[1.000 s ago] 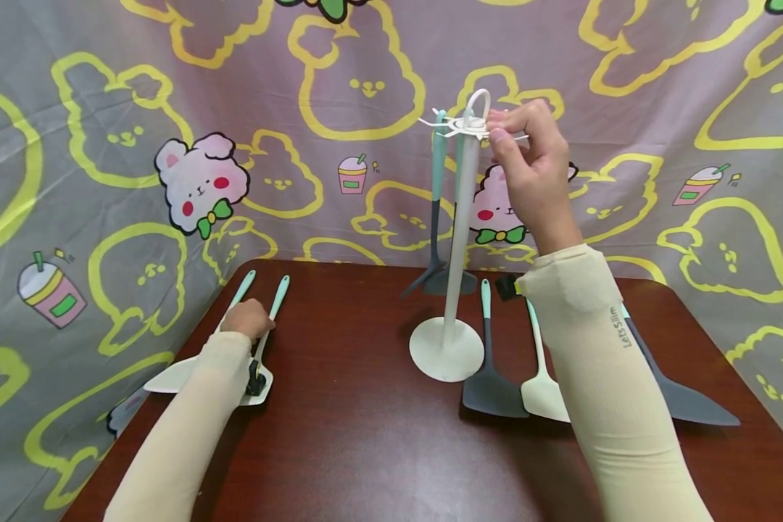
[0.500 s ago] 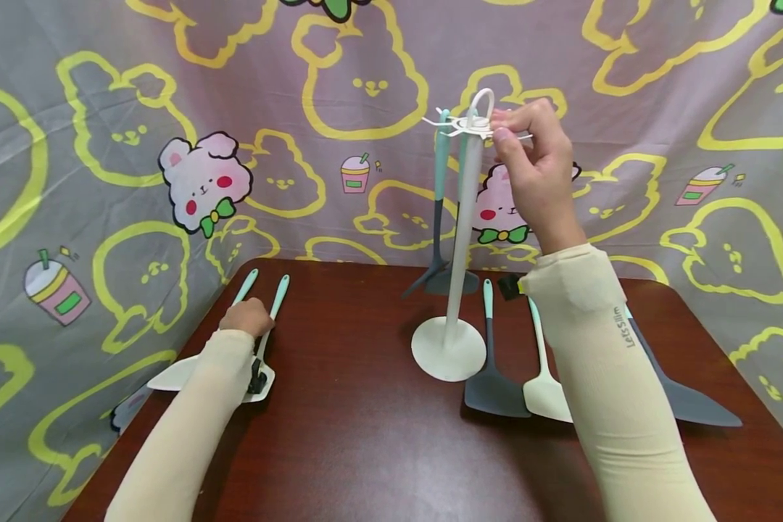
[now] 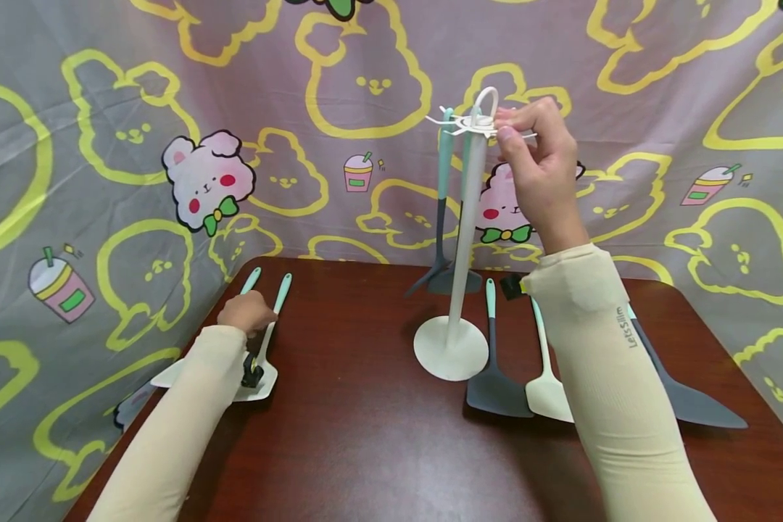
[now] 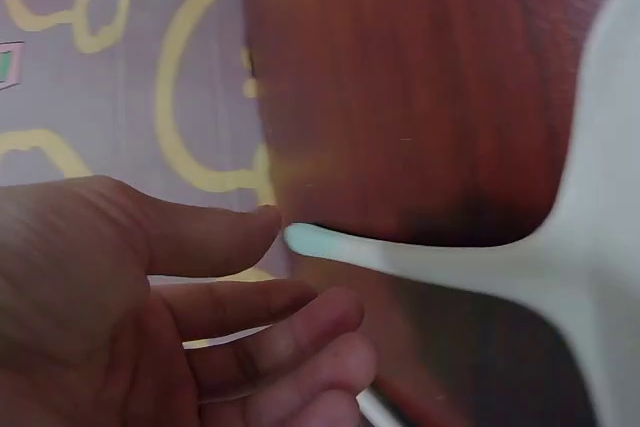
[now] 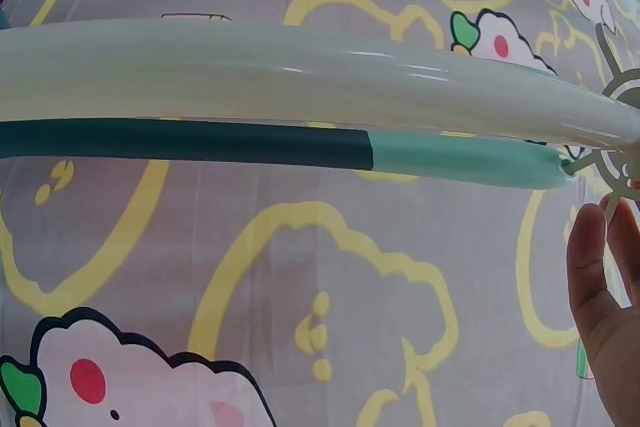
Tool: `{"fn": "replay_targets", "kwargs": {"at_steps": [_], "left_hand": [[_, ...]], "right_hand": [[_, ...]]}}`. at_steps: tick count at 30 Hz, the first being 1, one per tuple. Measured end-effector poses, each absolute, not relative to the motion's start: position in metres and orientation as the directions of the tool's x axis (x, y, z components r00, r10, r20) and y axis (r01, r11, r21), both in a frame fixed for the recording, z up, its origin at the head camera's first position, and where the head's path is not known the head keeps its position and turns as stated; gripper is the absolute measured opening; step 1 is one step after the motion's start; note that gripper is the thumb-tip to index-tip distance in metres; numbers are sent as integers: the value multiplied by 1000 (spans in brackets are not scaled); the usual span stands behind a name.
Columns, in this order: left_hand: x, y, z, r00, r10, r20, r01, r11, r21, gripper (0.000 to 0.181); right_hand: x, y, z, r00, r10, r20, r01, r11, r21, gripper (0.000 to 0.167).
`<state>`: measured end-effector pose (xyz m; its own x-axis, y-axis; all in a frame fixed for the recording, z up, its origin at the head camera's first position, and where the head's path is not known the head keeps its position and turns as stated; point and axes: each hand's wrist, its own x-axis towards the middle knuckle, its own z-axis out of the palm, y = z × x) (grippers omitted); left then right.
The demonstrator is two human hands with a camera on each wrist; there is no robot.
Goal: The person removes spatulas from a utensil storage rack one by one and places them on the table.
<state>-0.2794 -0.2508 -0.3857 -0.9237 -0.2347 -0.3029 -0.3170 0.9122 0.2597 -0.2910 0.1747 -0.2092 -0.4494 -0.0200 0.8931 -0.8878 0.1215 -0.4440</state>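
My left hand (image 3: 246, 312) is over two white spatulas with mint handles at the table's left. In the left wrist view its thumb and fingers (image 4: 215, 237) are loosely bent and apart, near the mint handle end of a white spatula (image 4: 440, 259). My right hand (image 3: 544, 170) pinches the hook ring at the top of a white utensil stand (image 3: 466, 217), which stands upright. From its hooks hang two dark grey utensils with mint handles; one handle (image 5: 470, 157) shows behind the pole (image 5: 300, 72) in the right wrist view.
Right of the stand's base (image 3: 452, 348) lie a grey spatula (image 3: 498, 391), a white spatula (image 3: 548, 395) and another grey one (image 3: 698, 402), partly behind my right forearm. A patterned cloth (image 3: 365, 87) hangs around the brown table (image 3: 339, 435).
My left hand has shifted slightly left and away from me over the white spatulas. My right hand keeps its hold on the stand's top, and the view has turned a little.
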Motion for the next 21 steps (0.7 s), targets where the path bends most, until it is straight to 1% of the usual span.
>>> {"fn": "replay_targets", "kwargs": {"at_steps": [3, 5, 8, 11, 17, 21], "left_hand": [[-278, -250, -375, -934, -189, -304, -272, 926, 261, 32], [-277, -248, -367, -948, -143, -284, -224, 934, 278, 31], [-276, -240, -356, -973, -77, -216, -143, 940, 310, 32], [-274, -227, -347, -991, -43, -129, -84, 937, 338, 29], [-266, -200, -334, -999, -27, -32, -37, 926, 376, 40], [-263, -187, -328, -997, 10, 70, 37, 918, 394, 37]], "right_hand": [[-291, 175, -209, -449, -25, 893, -888, 126, -443, 25], [-291, 175, -209, -451, -24, 892, -886, 130, -445, 24], [-291, 175, -209, -457, -15, 890, -883, 127, -451, 24], [-291, 176, -209, -454, -21, 891, -886, 121, -448, 24], [-293, 176, -210, -451, -22, 892, -888, 113, -446, 24], [-294, 175, -210, -451, -16, 893, -888, 107, -446, 25]]}}
